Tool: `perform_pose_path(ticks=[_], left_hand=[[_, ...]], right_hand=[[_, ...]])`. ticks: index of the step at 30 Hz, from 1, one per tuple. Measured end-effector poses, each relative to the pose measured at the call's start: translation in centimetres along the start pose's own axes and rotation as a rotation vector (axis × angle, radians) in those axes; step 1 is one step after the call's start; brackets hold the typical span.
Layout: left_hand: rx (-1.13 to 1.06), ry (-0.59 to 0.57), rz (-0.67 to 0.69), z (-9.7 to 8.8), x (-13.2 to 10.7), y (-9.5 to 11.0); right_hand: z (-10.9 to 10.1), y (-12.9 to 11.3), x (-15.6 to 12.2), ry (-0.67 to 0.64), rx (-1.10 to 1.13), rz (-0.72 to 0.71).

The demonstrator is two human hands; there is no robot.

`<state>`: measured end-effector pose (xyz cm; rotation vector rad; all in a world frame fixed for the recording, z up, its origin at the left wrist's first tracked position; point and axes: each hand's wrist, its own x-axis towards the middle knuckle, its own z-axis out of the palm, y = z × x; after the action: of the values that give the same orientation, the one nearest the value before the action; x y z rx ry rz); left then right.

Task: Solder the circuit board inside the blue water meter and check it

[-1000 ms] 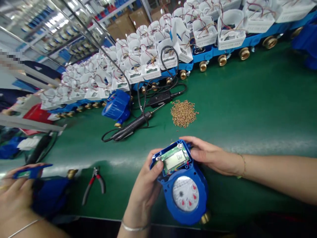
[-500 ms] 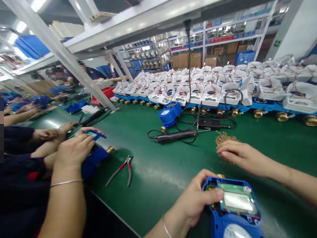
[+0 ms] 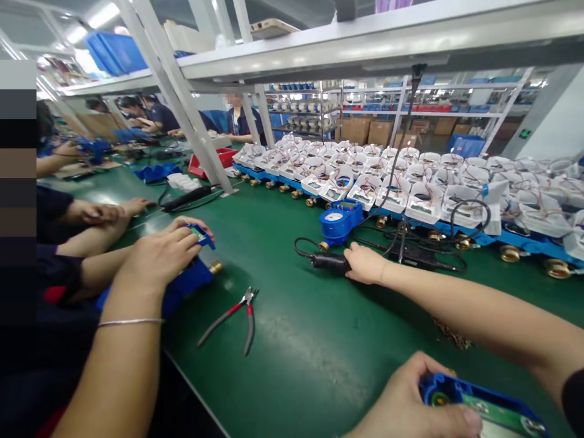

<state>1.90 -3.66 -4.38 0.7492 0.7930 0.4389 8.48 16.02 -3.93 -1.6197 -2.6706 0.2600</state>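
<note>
My right hand (image 3: 366, 263) reaches far over the green bench and is closed round the black electric screwdriver (image 3: 329, 262), whose cable runs up to the shelf. At the bottom edge, my left hand (image 3: 413, 409) grips the top of a blue water meter (image 3: 483, 409) with a green circuit board in its open head; most of the meter is out of frame. A small pile of brass screws (image 3: 449, 336) lies partly hidden under my right forearm.
A co-worker's hand (image 3: 159, 258) at my left holds another blue meter (image 3: 185, 283). Red-handled pliers (image 3: 237, 316) lie between us. A lone blue meter (image 3: 340, 220) stands behind the screwdriver, before long rows of white-topped meters (image 3: 410, 188). More people work far left.
My right hand left the screw pile, moved forward and took hold of the electric screwdriver. The camera tilted up, so the held meter slid to the bottom edge.
</note>
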Motion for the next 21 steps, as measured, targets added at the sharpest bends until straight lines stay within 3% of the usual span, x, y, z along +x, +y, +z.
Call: perform_pose_path(ticks=[3,8,11,13,17,21], left_hand=[[-0.046,0.007,0.003,0.4,0.1,-0.2],[-0.147,0.020,0.026,0.8,0.1,-0.5],[-0.116,0.011,0.059,0.8,0.2,-0.4],[-0.100,-0.004,0.085,0.7,0.2,-0.1],[-0.107,-0.048,0.084,0.7,0.1,0.2],[-0.093,-0.052,0.090,0.5,0.2,0.2]], right_hand=[[-2.6,0.5,-1.6,0.162,0.019,-0.058],[-11.0,2.7,-4.7,0.577,0.129,-0.070],[-15.6,5.3,-6.9,0.939,0.451,-0.068],[-17.2,6.9,-8.8,1.138,0.719,-0.078],[-16.5,8.5,-13.4,1.311,1.218,-0.047],[-12.8,8.4,-16.9,1.234,1.291,0.087]])
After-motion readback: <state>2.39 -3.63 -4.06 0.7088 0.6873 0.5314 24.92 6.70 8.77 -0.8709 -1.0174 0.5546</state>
